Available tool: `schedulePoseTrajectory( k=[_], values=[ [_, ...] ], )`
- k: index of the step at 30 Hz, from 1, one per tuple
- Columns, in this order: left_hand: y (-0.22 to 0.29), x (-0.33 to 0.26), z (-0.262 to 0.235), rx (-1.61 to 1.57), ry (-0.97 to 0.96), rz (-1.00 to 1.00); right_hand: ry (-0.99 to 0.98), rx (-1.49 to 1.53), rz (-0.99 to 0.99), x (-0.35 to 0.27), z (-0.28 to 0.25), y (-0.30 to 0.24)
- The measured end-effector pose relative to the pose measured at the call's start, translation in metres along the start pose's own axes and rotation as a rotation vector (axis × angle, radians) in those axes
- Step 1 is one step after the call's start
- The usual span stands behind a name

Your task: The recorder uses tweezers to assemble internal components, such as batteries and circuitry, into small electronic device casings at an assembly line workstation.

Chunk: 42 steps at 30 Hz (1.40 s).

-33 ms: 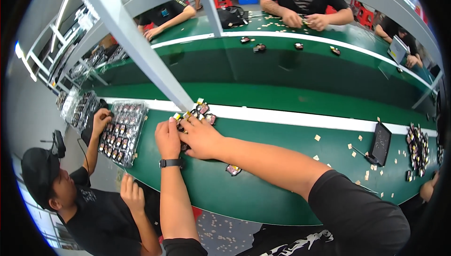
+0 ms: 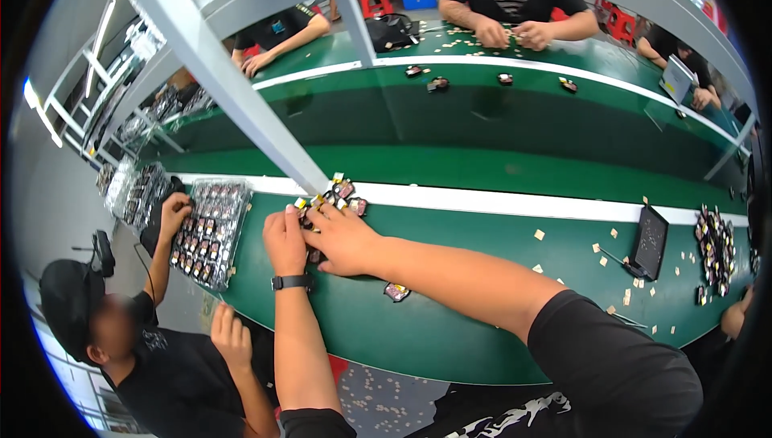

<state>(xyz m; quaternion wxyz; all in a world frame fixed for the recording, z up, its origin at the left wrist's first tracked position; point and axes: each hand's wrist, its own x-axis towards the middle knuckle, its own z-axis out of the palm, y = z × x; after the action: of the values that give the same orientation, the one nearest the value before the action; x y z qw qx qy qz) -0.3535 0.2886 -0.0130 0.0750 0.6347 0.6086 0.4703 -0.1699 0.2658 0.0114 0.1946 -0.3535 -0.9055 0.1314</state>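
Note:
A pile of small black parts with reddish and yellow labels (image 2: 344, 189) lies by the foot of a slanted grey post. My right hand (image 2: 347, 240) reaches over this pile from the right, fingers apart and resting on the parts. Close against it on the left is my left hand (image 2: 285, 243), its fingers drawn together at the pile's edge; what they pinch, if anything, is hidden. A dark band (image 2: 291, 282) circles my left wrist. One loose black part (image 2: 396, 292) lies below my right forearm.
At left, a co-worker's hand (image 2: 175, 211) touches a clear tray of black parts (image 2: 206, 237). A black tray (image 2: 650, 243) stands at right among scattered pale chips, beside another heap of parts (image 2: 715, 253). The grey post (image 2: 233, 88) crosses the view. Several people work across the line.
The whole view has shifted very slightly. My hands stay at the pile, with no clear change in their grip.

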Motion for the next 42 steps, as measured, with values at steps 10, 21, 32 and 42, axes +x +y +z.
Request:
schedulePoseTrajectory(
  k=[10, 21, 32, 42],
  values=[
    [0.032, 0.014, 0.012, 0.329, 0.145, 0.272, 0.158, 0.196, 0.181, -0.277, -0.167, 0.042],
    [0.29, -0.072, 0.099, -0.145, -0.462, 0.694, 0.927, -0.619, 1.495, -0.699, -0.225, -0.043],
    [0.619, -0.308, 0.339, -0.59, -1.379, 1.077, 0.802, -0.738, 1.401, -0.768, -0.227, 0.025],
    [0.7, -0.392, 0.479, -0.61, -1.198, 0.909, 0.778, -0.741, 1.493, -0.759, -0.243, 0.067]
  ],
)
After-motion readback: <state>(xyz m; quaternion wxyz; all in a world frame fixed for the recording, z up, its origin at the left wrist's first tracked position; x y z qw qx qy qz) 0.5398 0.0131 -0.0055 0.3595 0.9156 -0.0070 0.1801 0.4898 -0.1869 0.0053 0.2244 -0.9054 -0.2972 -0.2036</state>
